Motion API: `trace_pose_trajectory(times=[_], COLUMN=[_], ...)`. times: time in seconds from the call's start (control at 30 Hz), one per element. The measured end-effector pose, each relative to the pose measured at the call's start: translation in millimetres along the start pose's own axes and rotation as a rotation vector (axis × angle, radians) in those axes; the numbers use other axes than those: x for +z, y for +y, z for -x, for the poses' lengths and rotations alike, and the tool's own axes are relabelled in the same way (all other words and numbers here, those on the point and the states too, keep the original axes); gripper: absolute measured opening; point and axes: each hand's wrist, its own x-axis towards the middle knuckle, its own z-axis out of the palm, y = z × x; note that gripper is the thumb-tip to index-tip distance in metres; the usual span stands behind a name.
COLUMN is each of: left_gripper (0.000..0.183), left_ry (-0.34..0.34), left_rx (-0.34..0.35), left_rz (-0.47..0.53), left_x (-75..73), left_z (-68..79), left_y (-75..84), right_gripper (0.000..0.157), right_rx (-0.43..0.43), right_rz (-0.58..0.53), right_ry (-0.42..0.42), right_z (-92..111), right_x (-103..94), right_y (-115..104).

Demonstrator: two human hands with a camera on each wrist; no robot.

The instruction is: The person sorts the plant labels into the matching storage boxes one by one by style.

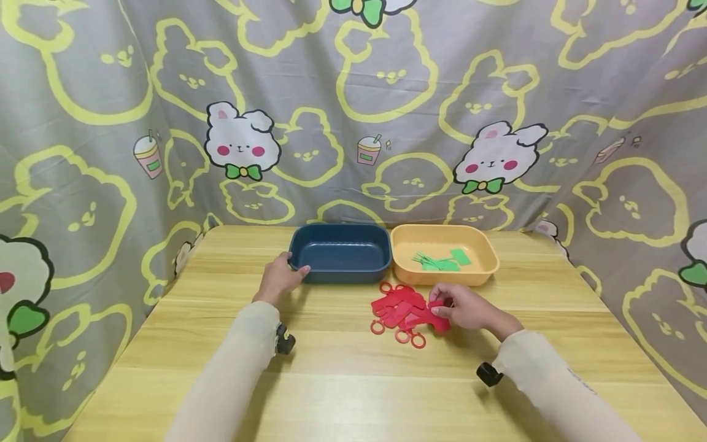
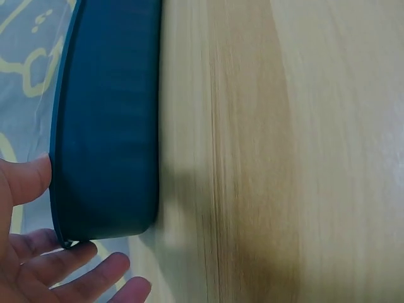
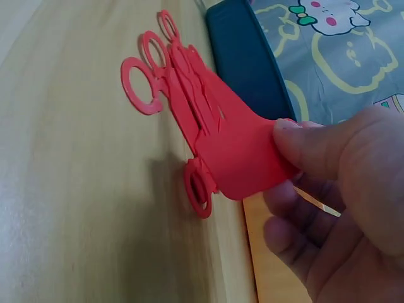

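My left hand (image 1: 278,279) grips the front left corner of a dark blue plastic bin (image 1: 342,277). In the left wrist view its thumb lies on the bin's rim, with the fingers around the corner. My right hand (image 1: 464,307) pinches a flat red plastic piece (image 3: 246,158) between thumb and fingers, at the right side of a heap of red pieces (image 1: 394,304). Several of these have ring-shaped ends. In the right wrist view the pinched piece is wide and smooth, and other red pieces with rings lie beside and partly behind it.
A yellow-orange bin (image 1: 486,275) stands right beside the blue one, with several green flat pieces (image 1: 442,264) in it. Both bins are at the back of a wooden table (image 1: 342,393). A patterned grey curtain (image 1: 309,80) hangs behind and along the sides.
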Motion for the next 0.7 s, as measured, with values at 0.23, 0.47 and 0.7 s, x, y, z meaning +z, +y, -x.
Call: trace_pose_trajectory(times=[0.23, 0.47, 0.7], left_gripper=[0.072, 0.071, 0.072], left_ry=[0.017, -0.013, -0.030], left_rx=[-0.033, -0.065, -0.082], left_rz=[0.036, 0.091, 0.136], left_x=[3.6, 5.9, 5.6], left_z=[-5.0, -6.1, -5.6], left_y=[2.2, 4.4, 7.6], right_gripper=[0.013, 0.011, 0.011], right_rx=[-0.008, -0.024, -0.062], right_rz=[-0.001, 0.014, 0.027], right_ry=[0.061, 0.103, 0.174], right_z=[-4.7, -11.4, -19.3], right_x=[-2.2, -5.1, -6.9], right_y=[-1.3, -4.7, -8.8])
